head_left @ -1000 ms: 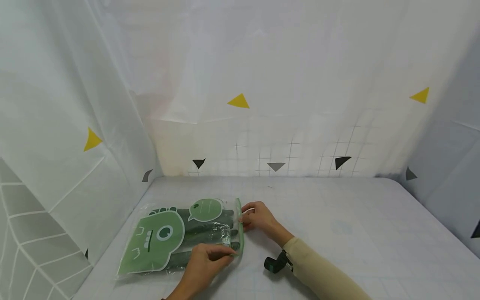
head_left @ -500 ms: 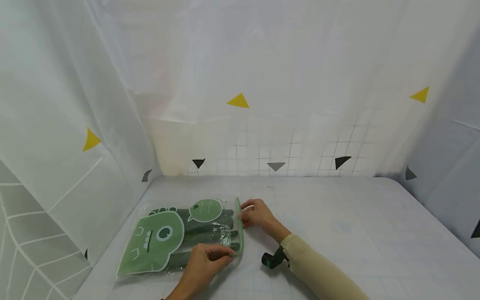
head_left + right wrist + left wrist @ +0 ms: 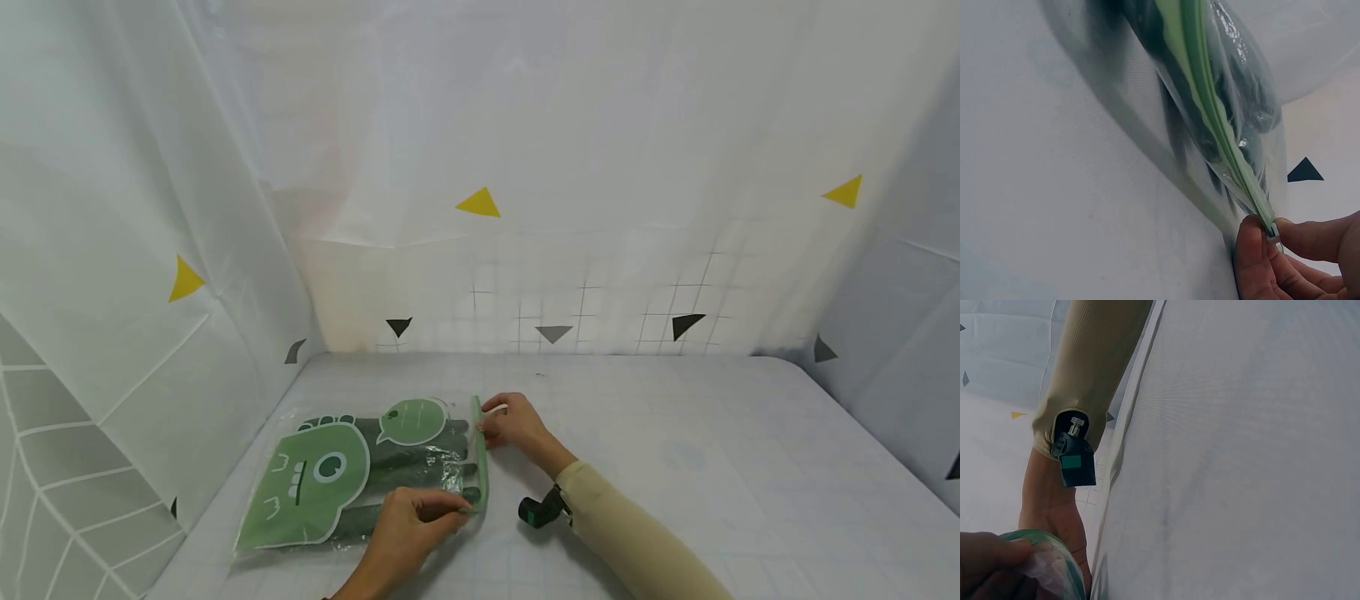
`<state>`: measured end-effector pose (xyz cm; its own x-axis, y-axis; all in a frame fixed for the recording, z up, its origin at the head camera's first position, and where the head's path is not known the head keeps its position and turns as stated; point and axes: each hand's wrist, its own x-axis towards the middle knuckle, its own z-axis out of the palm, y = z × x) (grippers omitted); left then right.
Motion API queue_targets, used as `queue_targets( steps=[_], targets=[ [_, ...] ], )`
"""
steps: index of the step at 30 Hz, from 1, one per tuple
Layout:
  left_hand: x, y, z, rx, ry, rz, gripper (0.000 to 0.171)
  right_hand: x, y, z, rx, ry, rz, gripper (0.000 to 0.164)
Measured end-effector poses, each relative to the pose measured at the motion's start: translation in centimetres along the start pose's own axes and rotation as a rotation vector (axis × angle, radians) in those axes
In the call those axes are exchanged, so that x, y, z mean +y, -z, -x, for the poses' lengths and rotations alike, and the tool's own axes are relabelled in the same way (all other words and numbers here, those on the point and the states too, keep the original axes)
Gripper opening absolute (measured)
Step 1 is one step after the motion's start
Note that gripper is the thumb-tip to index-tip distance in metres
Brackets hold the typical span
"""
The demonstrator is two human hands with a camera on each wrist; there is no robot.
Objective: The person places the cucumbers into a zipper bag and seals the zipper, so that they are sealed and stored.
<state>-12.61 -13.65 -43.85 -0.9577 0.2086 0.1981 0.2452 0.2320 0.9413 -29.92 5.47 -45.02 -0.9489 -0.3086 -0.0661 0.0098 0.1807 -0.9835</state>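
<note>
A clear zip bag (image 3: pixel 318 487) with a green one-eyed monster print lies flat at the left of the table. Dark, long rounded shapes show through its plastic; their kind is unclear. Along its right edge runs a green zip strip (image 3: pixel 482 471). My left hand (image 3: pixel 408 529) pinches the near end of that strip between thumb and fingers. At the far part of the strip is my right hand (image 3: pixel 517 423). In the right wrist view its thumb and forefinger pinch a small whitish slider (image 3: pixel 1274 238) on the green zip (image 3: pixel 1210 103).
A small black camera (image 3: pixel 540 510) is strapped at the right wrist, below the beige sleeve (image 3: pixel 637 533). White table surface (image 3: pixel 675 450) stretches to the right. White sheets (image 3: pixel 600 167) with yellow and dark triangles hang behind and at both sides.
My right hand has slid a little farther away along the zip strip, toward its far end. The left hand keeps its pinch in place, and the bag stays put.
</note>
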Motion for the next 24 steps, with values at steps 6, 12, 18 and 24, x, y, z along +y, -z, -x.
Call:
queue_targets(
  steps=[6, 12, 18, 24],
  targets=[
    [-0.07, -0.03, -0.11, -0.006, 0.018, 0.006, 0.008, -0.06, 0.05, -0.21, 0.014, 0.013, 0.008, 0.032],
    [-0.06, -0.14, -0.12, -0.008, 0.021, -0.010, 0.008, 0.12, 0.08, -0.46, 0.025, 0.011, 0.005, 0.031],
    [-0.11, -0.17, -0.09, -0.013, 0.016, -0.027, 0.008, 0.08, -0.01, -0.68, 0.026, 0.023, 0.016, 0.033],
    [-0.34, 0.02, -0.25, -0.021, 0.007, -0.028, 0.007, -0.13, -0.16, -1.02, 0.028, 0.047, 0.043, 0.034]
  ],
)
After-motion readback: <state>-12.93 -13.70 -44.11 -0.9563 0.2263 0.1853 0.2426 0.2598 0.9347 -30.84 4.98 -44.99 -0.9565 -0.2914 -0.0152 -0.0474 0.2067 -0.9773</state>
